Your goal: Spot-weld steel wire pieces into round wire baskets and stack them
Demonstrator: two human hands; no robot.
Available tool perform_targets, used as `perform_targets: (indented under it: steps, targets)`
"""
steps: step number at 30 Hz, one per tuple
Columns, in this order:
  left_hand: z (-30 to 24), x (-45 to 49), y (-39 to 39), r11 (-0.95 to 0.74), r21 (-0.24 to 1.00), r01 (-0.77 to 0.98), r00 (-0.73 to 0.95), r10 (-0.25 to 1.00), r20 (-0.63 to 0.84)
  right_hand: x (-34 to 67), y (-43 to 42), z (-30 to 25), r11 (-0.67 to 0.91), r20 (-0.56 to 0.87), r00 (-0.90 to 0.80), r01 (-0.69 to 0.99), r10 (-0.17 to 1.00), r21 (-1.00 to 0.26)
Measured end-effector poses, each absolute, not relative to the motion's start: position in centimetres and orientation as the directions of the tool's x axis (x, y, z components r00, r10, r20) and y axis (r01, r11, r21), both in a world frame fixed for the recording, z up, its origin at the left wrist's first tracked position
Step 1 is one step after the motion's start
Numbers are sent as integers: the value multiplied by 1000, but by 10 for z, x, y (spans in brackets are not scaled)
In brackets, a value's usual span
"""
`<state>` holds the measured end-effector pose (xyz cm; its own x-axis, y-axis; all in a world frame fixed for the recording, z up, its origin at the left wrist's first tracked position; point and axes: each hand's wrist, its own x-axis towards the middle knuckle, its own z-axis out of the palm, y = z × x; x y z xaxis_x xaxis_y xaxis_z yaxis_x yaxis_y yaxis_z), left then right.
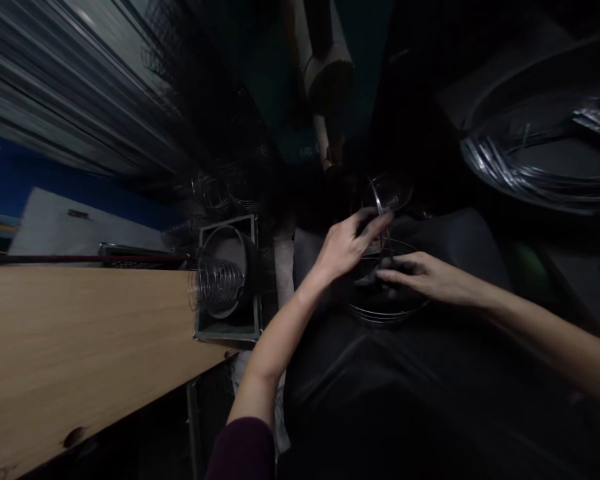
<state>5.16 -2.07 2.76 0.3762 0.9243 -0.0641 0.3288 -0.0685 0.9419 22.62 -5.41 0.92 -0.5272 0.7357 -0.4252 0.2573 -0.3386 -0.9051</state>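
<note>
**Wire rings (387, 312) under both hands**

Wire rings lie stacked on dark cloth (405, 387), right of the wooden tabletop (55, 347). The left hand (350, 243) is at their far left edge, fingers closed in a pinch on a thin wire (379, 200) standing upright. The right hand (425, 277) lies almost flat and open, fingertips touching the top ring. A wire coil (217, 283) sits in a tray (225, 328) to the left.

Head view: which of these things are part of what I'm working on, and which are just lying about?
In hand: left hand pinching a thin wire; right hand laid on the wire ring frame.
Lying about: wooden table; wire coil in its tray; wire hoops far right.
</note>
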Motion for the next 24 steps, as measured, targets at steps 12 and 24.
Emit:
perform_targets:
  steps: [12, 24]
  targets:
    - [-97, 16, -109, -499, 453, 738, 483, 861, 162, 222, -47, 5, -256, -315, -360, 204, 878, -945]
    - [-34, 19, 1, -557, 730, 396, 90, 815, 573, 196, 61, 58, -319, -308, -232, -7, 922, -948]
